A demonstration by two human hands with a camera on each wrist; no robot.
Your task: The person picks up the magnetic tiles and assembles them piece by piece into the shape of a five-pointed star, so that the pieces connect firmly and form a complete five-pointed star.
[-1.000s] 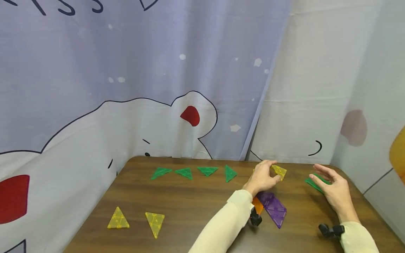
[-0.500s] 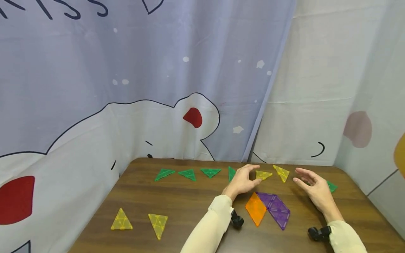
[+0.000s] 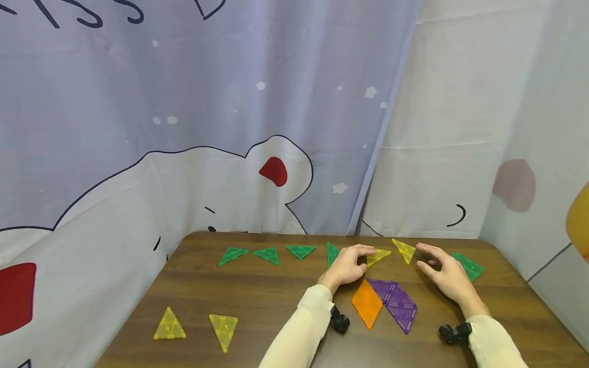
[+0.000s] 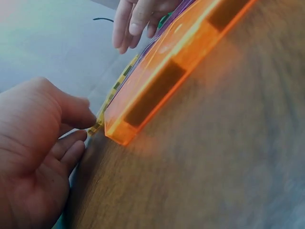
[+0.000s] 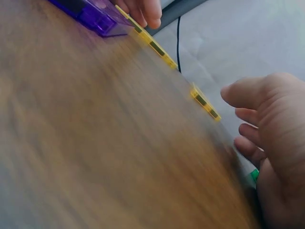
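Note:
My left hand (image 3: pixel 347 265) pinches the near corner of a translucent yellow triangle tile (image 3: pixel 378 257) at the back of the table. In the left wrist view the thumb meets that tile's end. A second yellow triangle tile (image 3: pixel 404 250) lies just right of it. My right hand (image 3: pixel 448 276) hovers beside this second tile, thumb apart from loosely bent fingers, nothing between them. Behind the right hand lies a green triangle tile (image 3: pixel 469 266), partly covered. In front of the hands, an orange diamond tile (image 3: pixel 367 303) lies against purple tiles (image 3: pixel 401 305).
Several green triangle tiles (image 3: pixel 301 251) form a row along the back of the wooden table (image 3: pixel 257 291). Two yellow triangles, one upright (image 3: pixel 169 325) and one inverted (image 3: pixel 224 330), lie at front left. A printed curtain (image 3: pixel 221 189) hangs right behind the table.
My left hand moved left, uncovering the orange tile, and the yellow tile beside its fingers turned slightly. My right hand moved left, off the green tile, toward the second yellow tile.

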